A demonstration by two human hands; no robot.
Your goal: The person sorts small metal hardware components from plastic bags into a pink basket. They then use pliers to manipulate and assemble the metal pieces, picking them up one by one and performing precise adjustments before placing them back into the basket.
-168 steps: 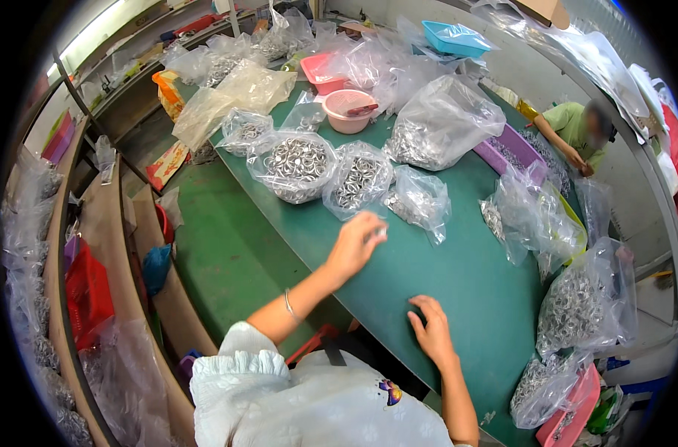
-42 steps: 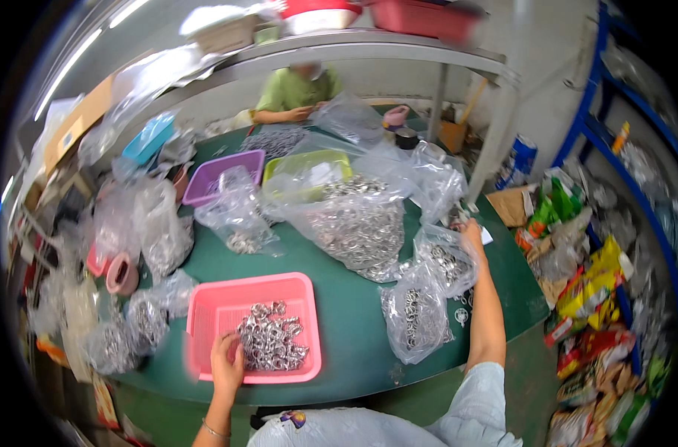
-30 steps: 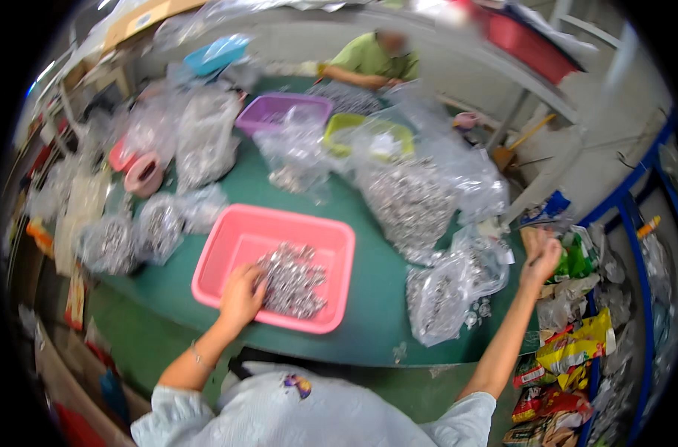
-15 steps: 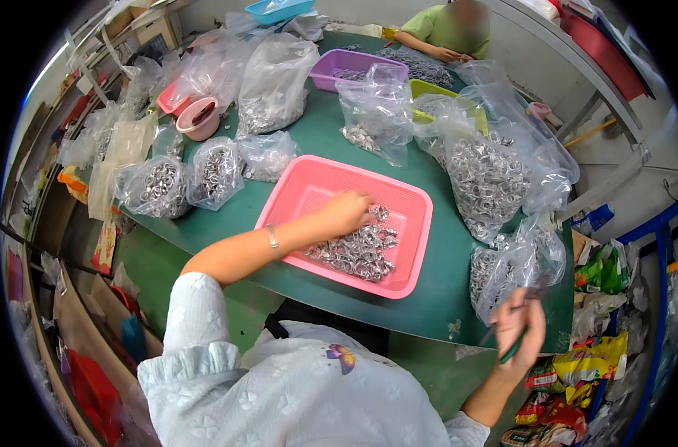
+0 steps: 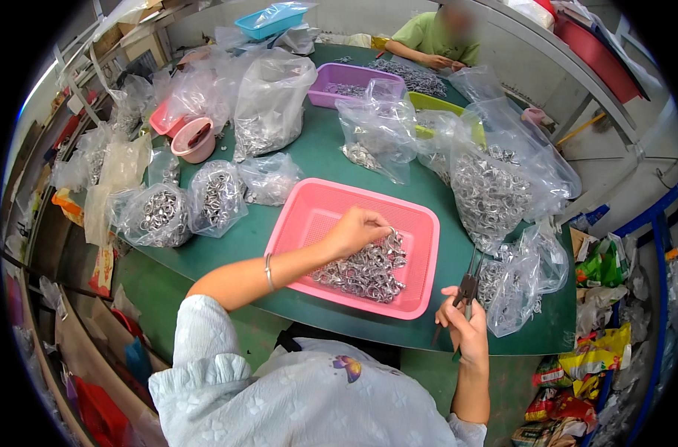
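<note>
A pink plastic basket (image 5: 426, 257) stands at the table's near edge with a heap of small silver metal pieces (image 5: 360, 276) in it, ring- or clasp-like. Over this heap, my left hand (image 5: 356, 232) is closed in a pinch on a small metal piece at its far right side. My right hand (image 5: 464, 328) grips a pair of long-nosed pliers (image 5: 469, 287) just off the basket's right edge, with the thin jaws pointing away from me. Part of the handles is hidden by my fingers. Beside the pliers lies a clear bag (image 5: 514, 287) of similar metal pieces.
Several more bags of metal parts stand around, including a large one (image 5: 491, 190) at right. Behind are a purple basin (image 5: 324, 78), a green basin (image 5: 435, 104) and a small pink bucket (image 5: 195, 141). Across the green table (image 5: 272, 246) sits a person in a green shirt (image 5: 428, 41).
My right hand has come left from the table's right corner toward the basket, bringing the pliers' jaws up and forward. My left hand stays over the heap, its fingers now pinching at the pieces.
</note>
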